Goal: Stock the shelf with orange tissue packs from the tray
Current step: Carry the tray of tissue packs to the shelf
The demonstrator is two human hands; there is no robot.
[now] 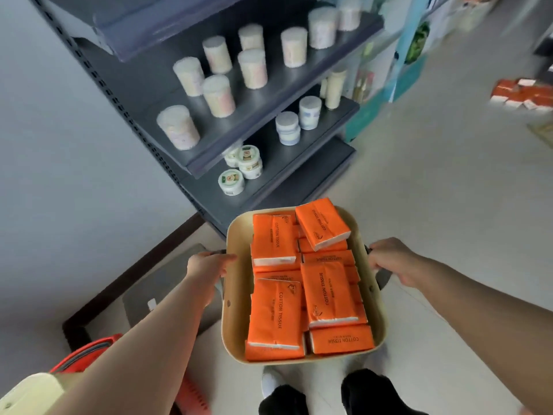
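Note:
A beige tray [236, 298] with dark side handles is held level in front of me, above the floor. It is filled with several orange tissue packs [327, 295] marked "COTTON TISSUE", piled in two rough rows. My left hand [206, 272] grips the tray's left handle. My right hand [395, 260] grips the right handle. A dark grey shelf unit [269, 163] stands just beyond the tray, its tiers slanting up to the right.
White tubs of cotton swabs [218, 95] fill the upper tier, small round jars [250, 161] the lower ones. More orange packs [522, 95] lie on the floor at far right. A red basket [89, 350] sits at lower left, by a grey mat [167, 283].

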